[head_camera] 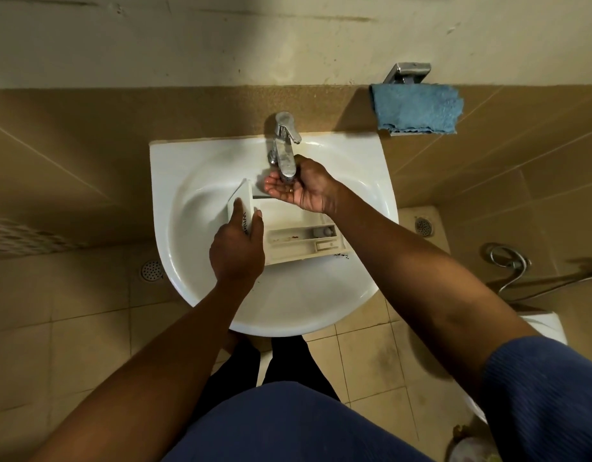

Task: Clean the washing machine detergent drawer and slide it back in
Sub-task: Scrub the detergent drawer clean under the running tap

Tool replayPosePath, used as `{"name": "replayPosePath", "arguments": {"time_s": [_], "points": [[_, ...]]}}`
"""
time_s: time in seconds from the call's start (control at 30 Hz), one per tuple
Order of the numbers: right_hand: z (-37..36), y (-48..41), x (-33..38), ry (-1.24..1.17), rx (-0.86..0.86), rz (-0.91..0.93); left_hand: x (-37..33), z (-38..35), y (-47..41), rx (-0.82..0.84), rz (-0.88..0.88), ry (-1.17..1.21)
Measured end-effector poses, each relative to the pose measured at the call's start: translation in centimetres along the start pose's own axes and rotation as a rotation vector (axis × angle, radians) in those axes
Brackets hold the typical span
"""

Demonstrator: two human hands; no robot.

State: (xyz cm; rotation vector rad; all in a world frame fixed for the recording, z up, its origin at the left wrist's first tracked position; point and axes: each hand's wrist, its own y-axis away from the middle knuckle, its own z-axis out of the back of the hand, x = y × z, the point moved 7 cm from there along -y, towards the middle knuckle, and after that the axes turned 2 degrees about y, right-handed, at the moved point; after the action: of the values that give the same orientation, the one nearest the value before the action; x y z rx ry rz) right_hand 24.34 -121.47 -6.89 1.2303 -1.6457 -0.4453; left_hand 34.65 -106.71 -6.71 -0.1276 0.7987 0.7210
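A dark blue ribbed top (298, 428) was worn, its fine lines running across the fabric. The right sleeve (548, 401) of that top was seen pushed up above the elbow, so that the forearm was left bare. No sleeve was seen on the left forearm. Black trousers (288, 365) were worn below. Both hands, the left hand (238, 248) and the right hand (304, 188), were left bare.

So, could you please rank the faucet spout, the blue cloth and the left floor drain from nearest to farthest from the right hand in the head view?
1. Faucet spout: directly above the cupped right hand, at the sink's back.
2. Blue cloth: on the wall holder, up and to the right.
3. Left floor drain: on the tiles left of the sink, farthest.
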Motion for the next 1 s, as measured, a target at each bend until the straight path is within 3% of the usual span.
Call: {"name": "replayPosePath", "arguments": {"time_s": [0.27, 0.5, 0.57, 0.7, 0.8, 1.0], "points": [[7.4, 6.9, -2.7, 0.548, -0.204, -0.037, -0.1, 0.1, 0.1, -0.021, 0.015, 0.026], [10.3, 8.3, -5.8, 1.030, -0.316, 0.474, 0.3, 0.1, 0.0, -0.001, 0.027, 0.047], [10.4, 9.3, -6.9, 1.165, -0.314, 0.539, 0.3, -0.1, 0.0, 0.004, 0.029, 0.045], [8.4, 10.4, -10.2, 1.601, -0.087, 0.529, 0.5, -0.2, -0.1, 0.016, 0.033, 0.029], [9.0, 11.3, -8.0, 1.615, -0.165, 0.610, 0.4, -0.1, -0.1, 0.014, 0.036, 0.037], [11.6, 11.7, -5.1, 1.702, -0.472, 0.535, 0.2, -0.1, 0.0, 0.022, 0.041, 0.032]]}}
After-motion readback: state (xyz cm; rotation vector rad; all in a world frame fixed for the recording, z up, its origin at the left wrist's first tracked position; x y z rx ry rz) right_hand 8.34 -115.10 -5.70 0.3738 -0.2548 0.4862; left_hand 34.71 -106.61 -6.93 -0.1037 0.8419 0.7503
